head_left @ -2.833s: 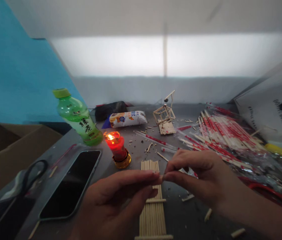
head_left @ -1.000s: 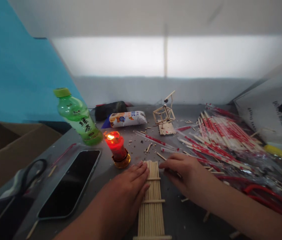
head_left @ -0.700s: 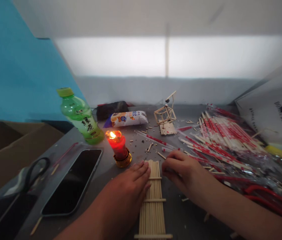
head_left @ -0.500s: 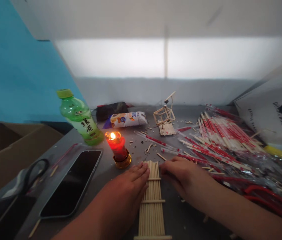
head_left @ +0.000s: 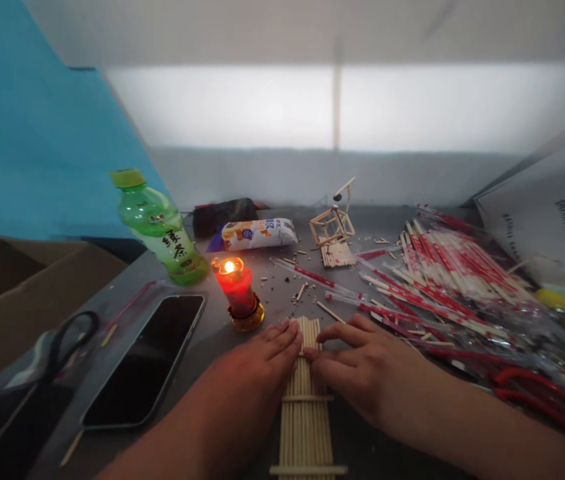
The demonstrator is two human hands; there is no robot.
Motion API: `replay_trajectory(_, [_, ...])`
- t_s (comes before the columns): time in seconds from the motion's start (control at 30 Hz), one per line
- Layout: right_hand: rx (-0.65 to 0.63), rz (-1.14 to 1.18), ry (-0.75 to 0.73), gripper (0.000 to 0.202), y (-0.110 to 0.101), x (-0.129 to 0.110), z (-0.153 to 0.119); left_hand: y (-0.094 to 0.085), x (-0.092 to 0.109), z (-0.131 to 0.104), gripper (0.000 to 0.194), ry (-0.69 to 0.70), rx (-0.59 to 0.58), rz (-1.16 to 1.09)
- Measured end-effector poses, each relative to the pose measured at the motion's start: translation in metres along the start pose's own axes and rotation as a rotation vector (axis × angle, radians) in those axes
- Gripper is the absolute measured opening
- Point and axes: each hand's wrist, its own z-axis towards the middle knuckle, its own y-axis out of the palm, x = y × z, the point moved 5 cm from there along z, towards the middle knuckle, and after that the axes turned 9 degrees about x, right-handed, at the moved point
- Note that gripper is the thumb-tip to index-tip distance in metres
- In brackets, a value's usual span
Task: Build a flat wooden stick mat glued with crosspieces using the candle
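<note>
A long panel of wooden sticks (head_left: pixel 306 427) lies side by side on the table, with thin sticks laid across it. My left hand (head_left: pixel 257 363) rests flat along the panel's left edge, its fingers extended toward the far end. On the opposite edge, my right hand (head_left: pixel 367 367) touches the panel with thumb and fingers spread apart. The far cross stick is mostly covered by the hands. Just beyond my left hand burns a red candle (head_left: pixel 239 293) in a gold-coloured holder. A small stick-built frame (head_left: pixel 333 227) stands farther back.
At left are a phone (head_left: pixel 147 363) and a green tea bottle (head_left: pixel 165 233). A snack packet (head_left: pixel 255 233) lies behind the candle. Wrapped sticks (head_left: pixel 457 260) and red-handled scissors (head_left: pixel 545 397) spread across the right. Broken stick bits litter the middle.
My right hand has shifted left onto the panel's edge, its fingers now spread instead of curled together. My left hand stays on the panel. The view has tilted slightly.
</note>
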Motion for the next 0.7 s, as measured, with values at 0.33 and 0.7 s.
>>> replay_trajectory(0.33, [-0.052, -0.028, 0.013, 0.014, 0.001, -0.002, 0.000, -0.020, 0.010, 0.014, 0.039, 0.037, -0.085, 0.054])
replay_trajectory(0.7, [-0.026, -0.009, 0.019, 0.015, 0.005, -0.001, 0.001, -0.017, 0.027, 0.015, 0.053, 0.135, -0.231, 0.147])
